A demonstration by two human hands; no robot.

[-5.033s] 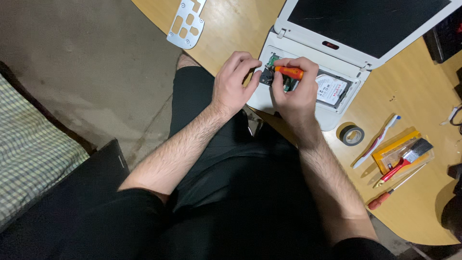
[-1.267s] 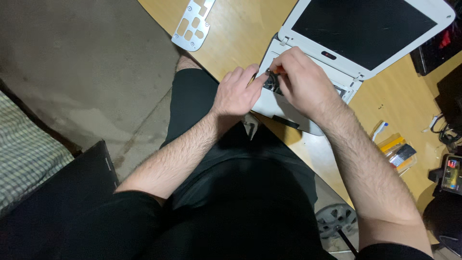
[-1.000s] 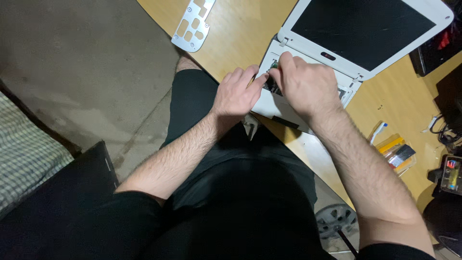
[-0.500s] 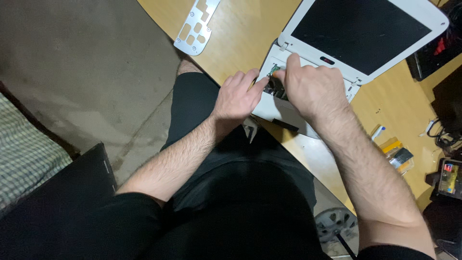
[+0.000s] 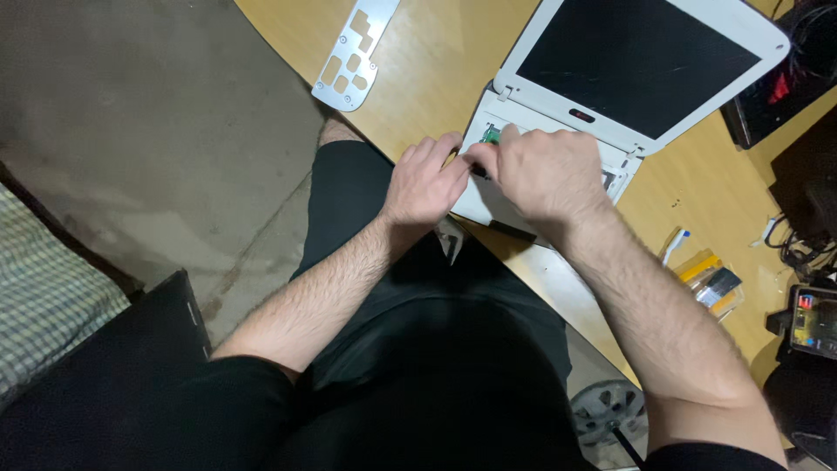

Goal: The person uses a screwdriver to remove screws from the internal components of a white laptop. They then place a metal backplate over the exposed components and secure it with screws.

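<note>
Nearest to the camera, over the lap in black clothing, two bare forearms reach forward to the edge of the wooden table (image 5: 436, 61). At this edge lies one white laptop (image 5: 558, 166), its lid opened flat so the dark screen (image 5: 641, 57) faces up, and its base opened so inner parts show. Both hands rest on this base, touching each other. The left hand (image 5: 423, 183) is curled, with its fingertips on the near left corner of the base. The right hand (image 5: 545, 170) is closed loosely over the middle of the base, and its fingers meet the left ones beside a small green board (image 5: 491, 133) (whether it pinches something there I cannot tell, because the knuckles hide it). To the right of the right forearm, a few small tools (image 5: 711, 279) with yellow and white parts lie together on the table. Farther away, at the far left of the table, one grey metal plate (image 5: 356, 54) with several cut-out holes lies flat, well apart from the hands.
</note>
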